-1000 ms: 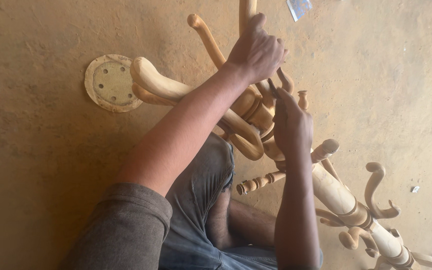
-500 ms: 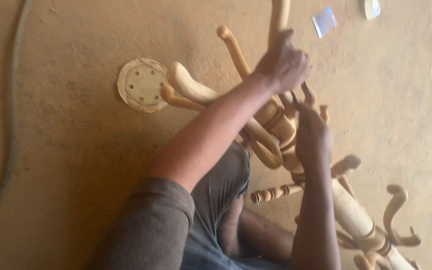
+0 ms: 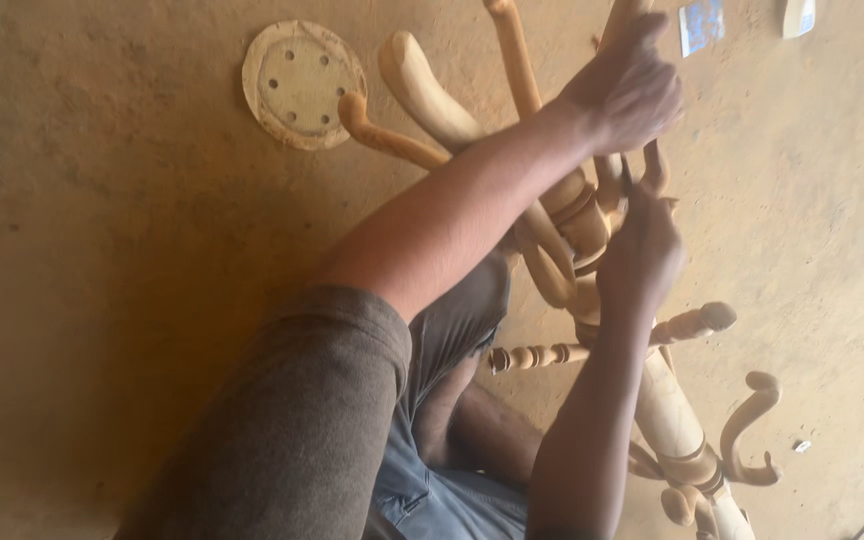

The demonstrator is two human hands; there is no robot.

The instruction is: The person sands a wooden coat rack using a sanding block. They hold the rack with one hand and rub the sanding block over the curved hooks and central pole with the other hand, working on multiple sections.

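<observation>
The wooden coat stand (image 3: 672,420) lies across the person's lap and the dusty floor (image 3: 102,250), already turned and fitted with curved hooks (image 3: 752,420) and bent legs (image 3: 432,90), all of it bare, pale wood. The left hand (image 3: 627,90) is closed around one upright leg near the top, while the right hand (image 3: 642,250) is curled tight at the turned joint, seemingly pinching a small dark tool. Judging by this, assembly is mostly done and detail work at the joint is in hand; a round sanding disc (image 3: 302,85) lies apart on the floor.

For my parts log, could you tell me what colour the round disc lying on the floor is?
The round disc is pale tan with small dark holes, shown in the head view.
</observation>
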